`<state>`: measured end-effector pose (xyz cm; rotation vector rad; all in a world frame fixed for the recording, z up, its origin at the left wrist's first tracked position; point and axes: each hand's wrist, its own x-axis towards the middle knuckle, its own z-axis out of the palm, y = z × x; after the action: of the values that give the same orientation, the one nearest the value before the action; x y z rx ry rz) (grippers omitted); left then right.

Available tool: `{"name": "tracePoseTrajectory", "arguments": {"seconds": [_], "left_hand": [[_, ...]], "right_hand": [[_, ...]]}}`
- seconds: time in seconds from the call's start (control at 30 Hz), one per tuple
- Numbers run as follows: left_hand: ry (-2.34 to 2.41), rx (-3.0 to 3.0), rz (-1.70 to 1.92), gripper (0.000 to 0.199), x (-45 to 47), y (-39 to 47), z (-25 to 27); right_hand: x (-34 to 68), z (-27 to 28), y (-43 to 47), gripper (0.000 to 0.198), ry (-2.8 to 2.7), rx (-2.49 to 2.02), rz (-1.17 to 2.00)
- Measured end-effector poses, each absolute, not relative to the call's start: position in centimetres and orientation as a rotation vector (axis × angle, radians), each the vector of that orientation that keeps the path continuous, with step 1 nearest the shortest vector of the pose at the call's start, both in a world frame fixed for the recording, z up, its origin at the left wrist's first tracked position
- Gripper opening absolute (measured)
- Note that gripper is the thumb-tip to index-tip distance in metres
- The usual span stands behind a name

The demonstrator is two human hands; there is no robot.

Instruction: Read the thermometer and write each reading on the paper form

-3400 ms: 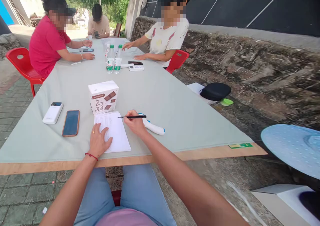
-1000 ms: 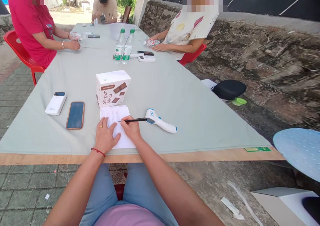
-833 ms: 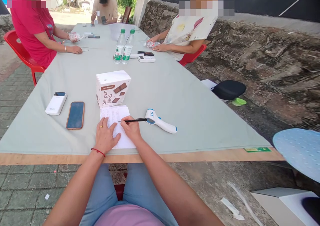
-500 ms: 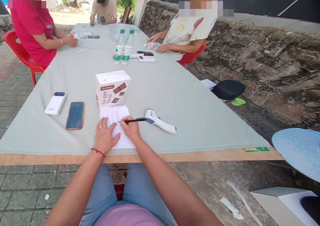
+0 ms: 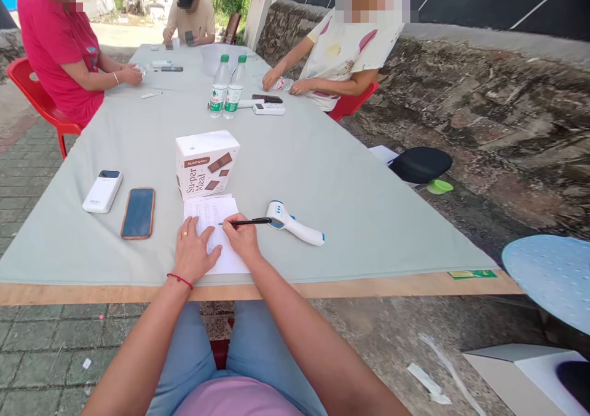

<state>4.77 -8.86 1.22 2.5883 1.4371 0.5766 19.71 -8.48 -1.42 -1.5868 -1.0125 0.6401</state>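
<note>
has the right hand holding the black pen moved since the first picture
Yes, leftward: the right hand partly covered the white-and-blue handheld thermometer then, and now sits clear to its left.

Beyond the white paper sheets (image 5: 230, 259), the upright white-and-brown cardboard box (image 5: 207, 165) blocks the straight forward path. To the right, a slim black pen (image 5: 252, 221) spans, in this view, the gap between right hand (image 5: 242, 239) and white-and-blue plastic thermometer (image 5: 297, 227); past these, open grey-green cloth (image 5: 387, 231) extends rightward. Leftward, a lane of cloth separates the box from the flat brown-cased phone (image 5: 138, 213).
</note>
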Motion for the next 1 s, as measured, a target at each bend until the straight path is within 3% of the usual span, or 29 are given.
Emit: {"name": "tracePoseTrajectory", "arguments": {"seconds": [1.0], "left_hand": [[1.426,2.572,0.603,0.043,4.70,-8.77,1.14]], "right_hand": [[19.68,-1.57,-8.50,0.012,-0.993,-1.658,0.612]]}}
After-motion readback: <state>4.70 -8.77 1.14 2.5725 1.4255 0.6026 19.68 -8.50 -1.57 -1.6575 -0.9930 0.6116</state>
